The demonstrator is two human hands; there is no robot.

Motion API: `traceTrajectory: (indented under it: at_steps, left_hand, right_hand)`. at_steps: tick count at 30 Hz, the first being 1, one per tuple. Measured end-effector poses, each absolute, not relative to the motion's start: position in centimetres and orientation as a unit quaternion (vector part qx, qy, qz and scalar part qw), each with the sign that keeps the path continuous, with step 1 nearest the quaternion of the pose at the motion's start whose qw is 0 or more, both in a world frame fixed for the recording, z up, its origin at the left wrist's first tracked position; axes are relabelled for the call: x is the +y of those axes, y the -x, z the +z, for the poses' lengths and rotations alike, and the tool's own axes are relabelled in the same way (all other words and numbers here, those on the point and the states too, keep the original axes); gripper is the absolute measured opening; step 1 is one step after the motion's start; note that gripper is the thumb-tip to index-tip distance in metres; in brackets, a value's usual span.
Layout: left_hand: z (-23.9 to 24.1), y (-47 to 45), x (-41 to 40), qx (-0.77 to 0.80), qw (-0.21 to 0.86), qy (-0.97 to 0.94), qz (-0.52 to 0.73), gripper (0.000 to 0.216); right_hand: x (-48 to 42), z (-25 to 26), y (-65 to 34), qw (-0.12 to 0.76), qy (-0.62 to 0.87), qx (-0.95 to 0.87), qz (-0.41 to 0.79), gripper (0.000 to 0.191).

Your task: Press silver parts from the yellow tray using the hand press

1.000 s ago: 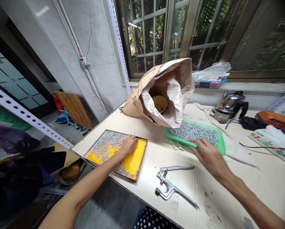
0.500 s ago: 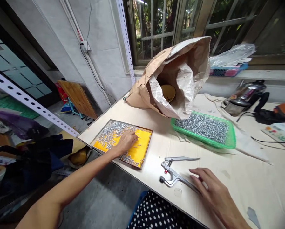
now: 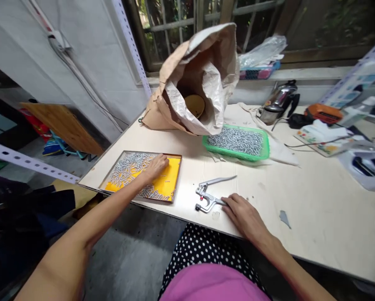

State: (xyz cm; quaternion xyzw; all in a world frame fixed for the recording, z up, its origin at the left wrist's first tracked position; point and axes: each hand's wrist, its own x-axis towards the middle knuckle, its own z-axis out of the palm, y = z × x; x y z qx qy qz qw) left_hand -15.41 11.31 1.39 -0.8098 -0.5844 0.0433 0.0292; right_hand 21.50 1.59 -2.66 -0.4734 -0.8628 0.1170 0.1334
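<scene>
Pliers (image 3: 211,200) lie lengthwise left-to-right, handles (image 3: 220,180) pointing right; whether the hands (image 3: 157,166) (image 3: 243,212) pinch anything, I cannot tell.

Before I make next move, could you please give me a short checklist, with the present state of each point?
1. Left hand is at the tray: ok, it is over the yellow bottom.
2. Left fingers hold a metal piece: cannot tell, the hand hides the fingertips.
3. Right hand is at the pliers: ok, fingers are at the lower handle; how firmly, I cannot tell.
4. Pliers' handles are spread: ok.
5. Tray is well back from the table edge: not ok, its near side lies close to it.
6. Green container is upright: ok, filled with small metal pieces.
</scene>
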Motion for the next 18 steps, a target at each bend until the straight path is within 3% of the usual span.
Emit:
traceTrajectory:
  at_steps: [4, 10, 18]
  left_hand:
    - [3.1, 11.8, 8.9, -0.601, -0.053, 0.793, -0.084, 0.016]
    - [3.5, 4.5, 3.2, -0.619, -0.343, 0.69, -0.156, 0.021]
    - [1.1, 2.3, 3.2, -0.67, -0.437, 0.574, -0.175, 0.021]
  right_hand:
    - [2.1, -2.0, -21.0, 0.073, 0.495, -0.858, 0.113, 0.019]
    - [2.3, -1.8, -20.9, 0.044, 0.502, -0.858, 0.104, 0.014]
    - [2.4, -1.9, -20.9, 0.047, 0.483, -0.871, 0.072, 0.014]
